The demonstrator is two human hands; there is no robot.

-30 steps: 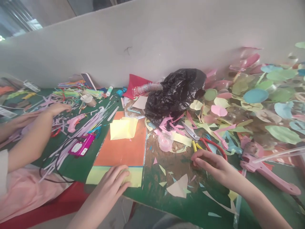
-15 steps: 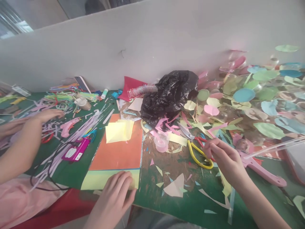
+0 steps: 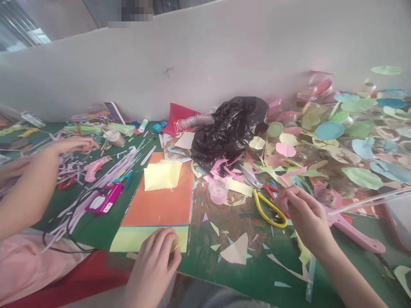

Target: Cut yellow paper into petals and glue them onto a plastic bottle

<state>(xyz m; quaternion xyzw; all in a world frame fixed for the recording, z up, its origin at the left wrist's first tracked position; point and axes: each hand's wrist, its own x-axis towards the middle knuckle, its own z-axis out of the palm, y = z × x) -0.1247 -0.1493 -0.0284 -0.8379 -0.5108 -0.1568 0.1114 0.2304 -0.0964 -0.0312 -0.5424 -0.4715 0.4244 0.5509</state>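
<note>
My left hand [image 3: 157,259] rests on the lower edge of a yellow-green sheet [image 3: 128,239], its fingers curled and the thumb bent in towards them. Whatever lies between those fingertips is too hidden to name. Over that sheet lies an orange sheet [image 3: 157,209], topped by pale yellow paper pieces [image 3: 162,175]. On the other side, my right hand [image 3: 303,211] is raised with thumb and fingers pinched together; what they hold, if anything, I cannot make out. Close beside it lie scissors with yellow-and-red handles [image 3: 269,214] and a long pink tool handle [image 3: 356,233].
A black plastic bag [image 3: 234,128] and a clear pink tape roll [image 3: 218,190] lie among paper scraps [image 3: 236,250]. Round paper pieces [image 3: 329,130] pile up at right. To the left, another person's arm [image 3: 35,188] reaches over purple strips [image 3: 109,177] and a magenta box [image 3: 105,199].
My left hand has shifted very slightly, its thumb drawn closer to the fingers. The right hand stays pinched in nearly the same place. The other person's hand has moved a little rightward.
</note>
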